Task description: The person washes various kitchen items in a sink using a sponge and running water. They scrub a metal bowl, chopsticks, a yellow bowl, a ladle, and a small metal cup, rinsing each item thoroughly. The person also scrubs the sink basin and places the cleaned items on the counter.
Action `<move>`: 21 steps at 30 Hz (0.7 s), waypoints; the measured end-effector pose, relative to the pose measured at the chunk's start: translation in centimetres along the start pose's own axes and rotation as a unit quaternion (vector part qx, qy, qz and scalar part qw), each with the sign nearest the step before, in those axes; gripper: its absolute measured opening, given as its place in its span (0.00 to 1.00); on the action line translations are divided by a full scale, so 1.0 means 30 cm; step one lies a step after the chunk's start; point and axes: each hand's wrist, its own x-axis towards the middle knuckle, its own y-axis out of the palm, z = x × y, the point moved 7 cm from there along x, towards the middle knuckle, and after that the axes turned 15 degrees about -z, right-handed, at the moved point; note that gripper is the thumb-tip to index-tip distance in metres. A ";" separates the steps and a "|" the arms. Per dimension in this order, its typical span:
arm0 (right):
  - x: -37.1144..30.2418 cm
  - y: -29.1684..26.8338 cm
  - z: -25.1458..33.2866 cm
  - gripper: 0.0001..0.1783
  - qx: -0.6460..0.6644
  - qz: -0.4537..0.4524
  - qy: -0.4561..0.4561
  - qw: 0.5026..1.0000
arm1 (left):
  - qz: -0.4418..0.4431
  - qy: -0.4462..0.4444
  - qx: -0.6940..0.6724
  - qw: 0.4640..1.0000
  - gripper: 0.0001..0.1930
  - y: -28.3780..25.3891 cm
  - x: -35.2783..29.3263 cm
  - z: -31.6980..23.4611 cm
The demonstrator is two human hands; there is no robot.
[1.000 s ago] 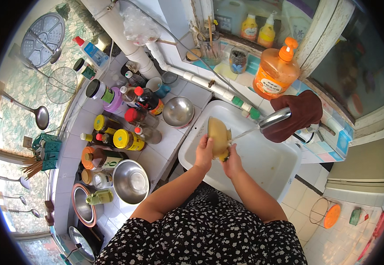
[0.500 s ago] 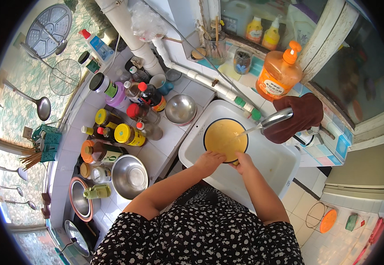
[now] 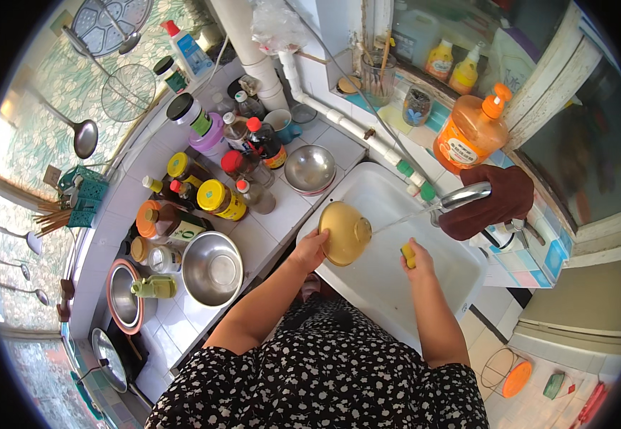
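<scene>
A yellow bowl (image 3: 342,234) is tipped on its side over the white sink (image 3: 403,304), its underside and foot ring turned toward the right. My left hand (image 3: 310,249) is closed on the bowl's rim at its left. Water runs from the metal faucet (image 3: 465,196) in a thin stream toward the bowl's foot. A small yellow sponge (image 3: 408,255) sits between the fingers of my right hand (image 3: 419,263), apart from the bowl and over the sink's right half.
Left of the sink, the tiled counter holds a small steel bowl (image 3: 310,169), a large steel bowl (image 3: 212,269) and several sauce bottles and jars. A brown cloth (image 3: 493,202) hangs by the faucet. An orange pump bottle (image 3: 470,132) stands on the ledge behind.
The bowl has turned from mouth-up under the water to underside outward, shifting left in my left hand. My right hand has left the bowl and moved right with the sponge.
</scene>
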 end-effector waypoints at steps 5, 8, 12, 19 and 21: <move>0.146 0.001 -0.056 0.07 0.037 0.020 0.032 0.999 | 0.042 0.080 -0.076 0.993 0.19 0.031 -0.109 -0.147; 0.220 0.025 -0.064 0.06 0.033 0.062 0.030 0.997 | -0.009 0.195 0.108 0.975 0.17 0.032 -0.249 -0.266; 0.204 0.096 -0.091 0.09 0.077 0.107 0.079 0.988 | -0.187 0.344 0.472 0.790 0.12 -0.066 -0.553 -0.430; 0.007 0.288 -0.198 0.16 0.026 0.206 0.156 0.966 | -0.355 0.446 0.633 0.523 0.07 -0.467 -0.784 -0.349; -0.002 0.325 -0.214 0.17 0.045 0.210 0.198 0.956 | -0.394 0.388 0.657 0.512 0.07 -0.603 -0.754 -0.295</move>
